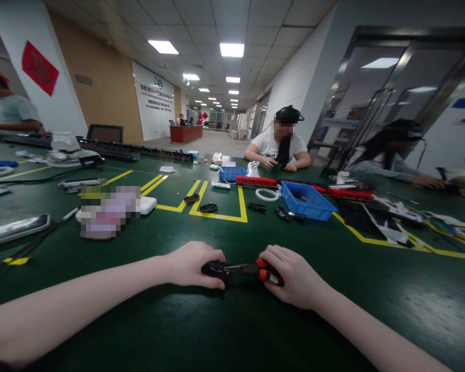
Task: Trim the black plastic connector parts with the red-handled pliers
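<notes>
Currently, the left hand [194, 264] is holding the black part [216, 269] low over the counter [232, 336]; its grip is closing around the part, with the thumb pressing along the near side and the fingers curling over the far side. The right hand [294, 274] is holding the pliers [269, 273]; its grip is wrapping closed around their red and black handles, while their narrow nose is pointing at the part and meeting its edge; whether the tips are biting on it, one cannot tell. Green surface is stretching to either side of the pliers and towards the person's body, giving the forearms room. Beyond the hands, loose black pieces [209, 207] are lying near the yellow tape [220, 216]; the larger blue bin [313, 209] is standing farther right, with more black pieces resting just beside its left edge; a white ring [267, 195] is lying near that side too.
</notes>
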Demonstrator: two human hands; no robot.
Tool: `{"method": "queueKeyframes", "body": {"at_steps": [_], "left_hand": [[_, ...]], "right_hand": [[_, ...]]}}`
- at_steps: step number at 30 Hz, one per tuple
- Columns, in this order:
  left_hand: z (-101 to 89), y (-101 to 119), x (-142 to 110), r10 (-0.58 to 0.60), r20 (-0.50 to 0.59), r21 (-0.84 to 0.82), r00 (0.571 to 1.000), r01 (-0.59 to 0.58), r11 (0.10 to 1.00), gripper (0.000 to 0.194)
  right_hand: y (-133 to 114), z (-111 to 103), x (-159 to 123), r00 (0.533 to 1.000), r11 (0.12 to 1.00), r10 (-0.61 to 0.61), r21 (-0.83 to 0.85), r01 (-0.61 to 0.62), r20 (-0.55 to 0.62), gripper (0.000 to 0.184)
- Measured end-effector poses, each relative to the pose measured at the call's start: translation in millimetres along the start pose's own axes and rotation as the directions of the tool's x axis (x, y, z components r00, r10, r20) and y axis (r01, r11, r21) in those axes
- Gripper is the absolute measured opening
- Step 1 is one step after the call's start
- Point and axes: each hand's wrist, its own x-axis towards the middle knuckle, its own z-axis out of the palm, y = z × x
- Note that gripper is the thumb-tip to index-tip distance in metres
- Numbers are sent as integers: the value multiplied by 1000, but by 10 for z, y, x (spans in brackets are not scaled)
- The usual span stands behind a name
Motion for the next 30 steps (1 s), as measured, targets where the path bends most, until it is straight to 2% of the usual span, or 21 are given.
{"method": "queueKeyframes", "body": {"at_steps": [30], "left_hand": [[-20,-5,9,33,19,4,999,-33,999,38]], "right_hand": [[-6,11,-2,1000,1000,-8,7,8,-30,29]]}}
